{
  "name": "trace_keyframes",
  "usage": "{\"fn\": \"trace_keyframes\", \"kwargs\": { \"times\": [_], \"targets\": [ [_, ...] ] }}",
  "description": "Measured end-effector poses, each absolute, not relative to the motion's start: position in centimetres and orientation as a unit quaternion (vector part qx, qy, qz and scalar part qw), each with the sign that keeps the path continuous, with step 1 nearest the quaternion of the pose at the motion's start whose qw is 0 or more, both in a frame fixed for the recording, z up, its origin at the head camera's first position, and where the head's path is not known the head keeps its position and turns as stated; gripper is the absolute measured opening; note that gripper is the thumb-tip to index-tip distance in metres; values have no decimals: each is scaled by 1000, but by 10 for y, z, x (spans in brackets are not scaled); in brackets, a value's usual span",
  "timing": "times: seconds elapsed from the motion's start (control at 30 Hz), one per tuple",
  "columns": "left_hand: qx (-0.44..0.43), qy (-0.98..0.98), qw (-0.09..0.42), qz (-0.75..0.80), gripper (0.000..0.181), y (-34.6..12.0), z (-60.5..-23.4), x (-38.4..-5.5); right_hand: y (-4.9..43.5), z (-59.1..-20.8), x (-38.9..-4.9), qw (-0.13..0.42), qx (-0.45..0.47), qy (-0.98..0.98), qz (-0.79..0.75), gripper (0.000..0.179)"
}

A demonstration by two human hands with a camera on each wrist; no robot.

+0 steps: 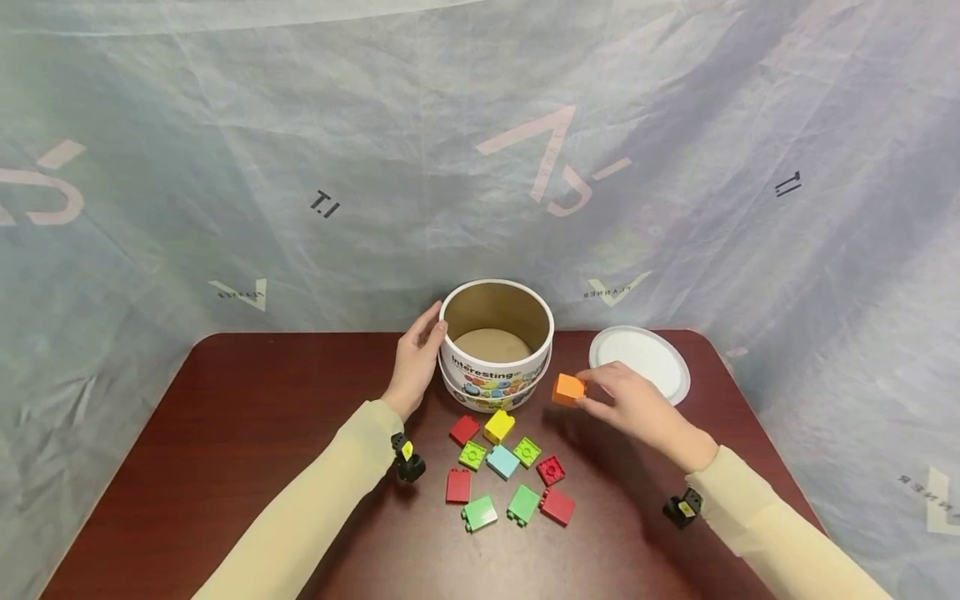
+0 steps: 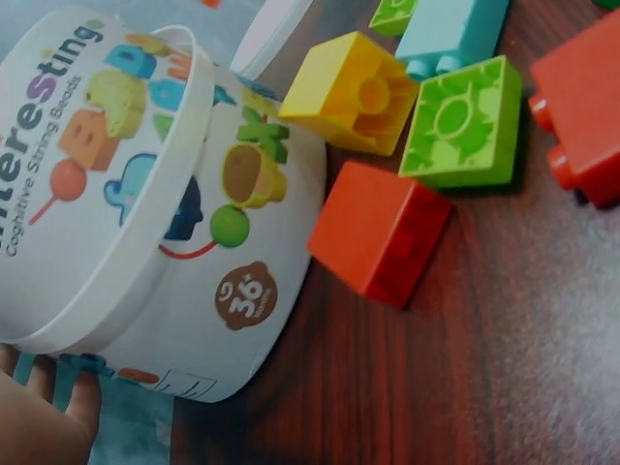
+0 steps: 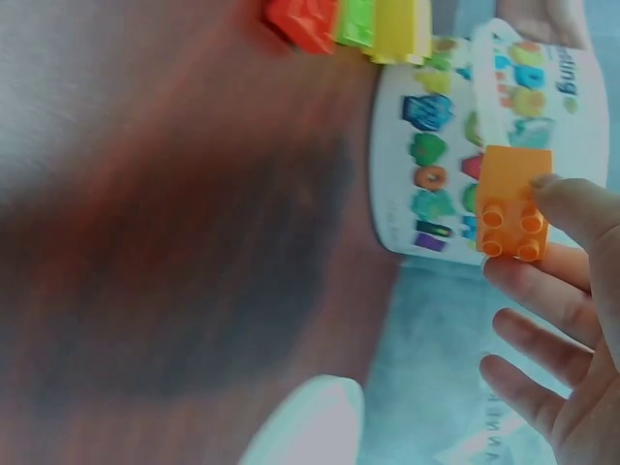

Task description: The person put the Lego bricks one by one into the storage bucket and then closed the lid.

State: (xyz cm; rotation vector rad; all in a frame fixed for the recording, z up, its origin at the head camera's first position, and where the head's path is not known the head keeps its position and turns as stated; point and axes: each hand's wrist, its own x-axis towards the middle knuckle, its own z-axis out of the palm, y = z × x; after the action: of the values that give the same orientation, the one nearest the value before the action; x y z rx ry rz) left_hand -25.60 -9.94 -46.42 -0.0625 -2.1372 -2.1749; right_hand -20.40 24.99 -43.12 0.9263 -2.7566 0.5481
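A white round bucket (image 1: 495,379) with printed pictures stands at the back middle of the table, its top uncovered and its brown inside showing. My left hand (image 1: 417,360) rests against the bucket's left side, and its fingers (image 2: 85,405) touch the outer wall in the left wrist view. To the right of the bucket, my right hand (image 1: 637,402) pinches an orange toy block (image 1: 568,389) above the table between thumb and fingers. In the right wrist view the studs of the orange block (image 3: 513,208) show, and the other fingers are spread apart.
Loose blocks lie in front of the bucket, among them a yellow block (image 1: 499,427), a light blue block (image 1: 502,462), a red block (image 1: 459,487) and a green block (image 1: 523,505). The white lid (image 1: 637,354) lies at the back right. A grey cloth (image 1: 420,167) hangs behind the table.
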Motion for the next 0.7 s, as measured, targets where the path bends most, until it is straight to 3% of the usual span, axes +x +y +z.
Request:
{"fn": "trace_keyframes", "kwargs": {
  "times": [0.33, 0.7],
  "targets": [
    [-35, -705, 40, -708, 50, -96, -462, -260, 259, -386, -215, 107, 305, -926, 195, 30],
    [-23, -700, 48, -713, 48, -99, -465, -256, 253, -345, -232, 85, 309, -925, 204, 33]
  ]
}}
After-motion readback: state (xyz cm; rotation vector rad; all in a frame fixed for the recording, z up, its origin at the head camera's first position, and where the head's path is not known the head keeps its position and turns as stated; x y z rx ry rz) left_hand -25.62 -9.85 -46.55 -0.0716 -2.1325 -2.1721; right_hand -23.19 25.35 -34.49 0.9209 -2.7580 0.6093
